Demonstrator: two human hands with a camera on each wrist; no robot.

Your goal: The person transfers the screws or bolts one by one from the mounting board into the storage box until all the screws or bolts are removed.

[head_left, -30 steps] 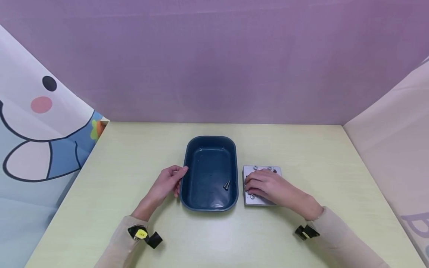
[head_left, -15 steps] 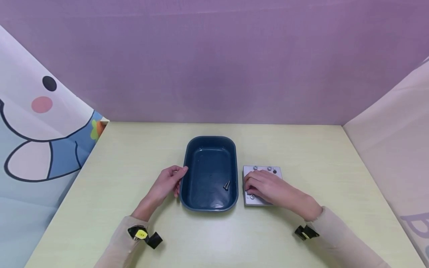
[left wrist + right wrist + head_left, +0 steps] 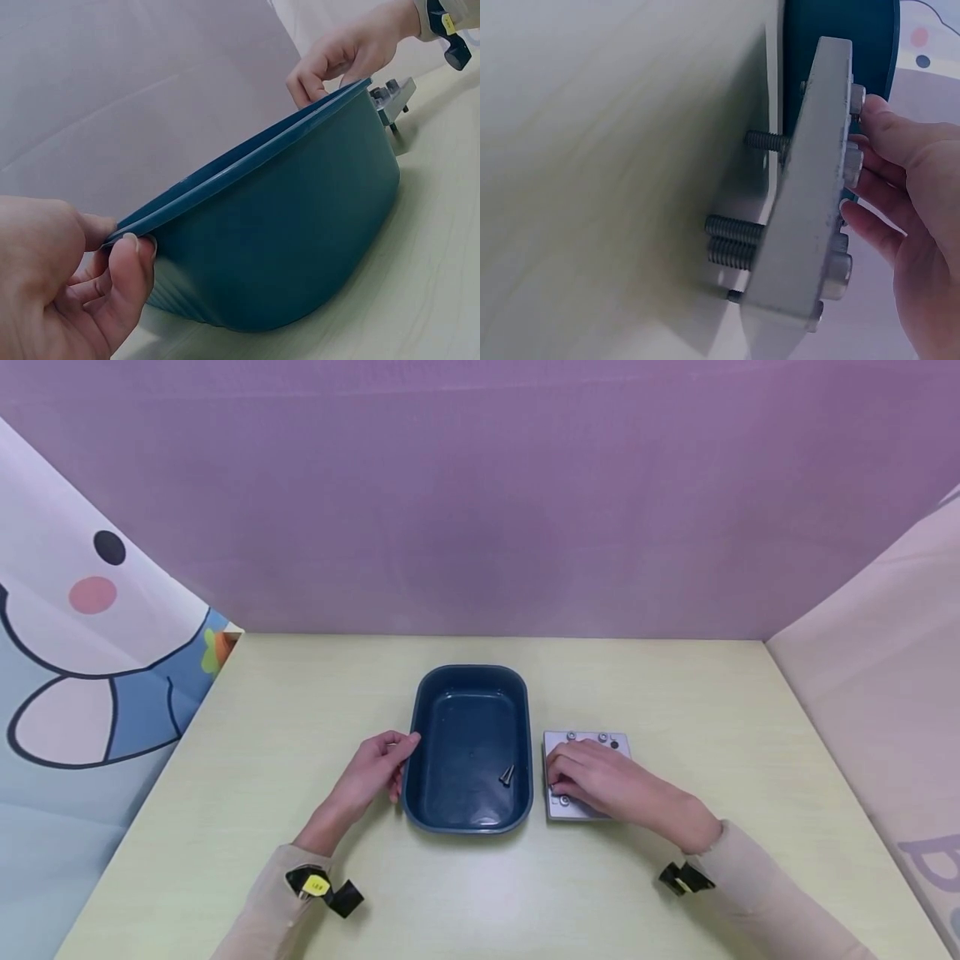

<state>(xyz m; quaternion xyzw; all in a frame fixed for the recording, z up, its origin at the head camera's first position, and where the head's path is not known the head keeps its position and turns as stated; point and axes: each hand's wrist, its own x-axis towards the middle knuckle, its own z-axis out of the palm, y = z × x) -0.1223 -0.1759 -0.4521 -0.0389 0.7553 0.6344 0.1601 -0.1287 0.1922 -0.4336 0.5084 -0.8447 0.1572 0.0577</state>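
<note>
The metal plate is right of the centre in the head view, several bolts passing through it. Over it, the right hand seems to pinch one bolt head; to handle it well, I think the fingers should follow the bolt's axis and not tilt the plate. Near the centre, the left hand pinches the left rim of the blue tray, which holds two screws, lower right, on the worktop.

Tray placed on table, two screws laid in it toward right side; plate, bolts set through it, placed just right.
</note>
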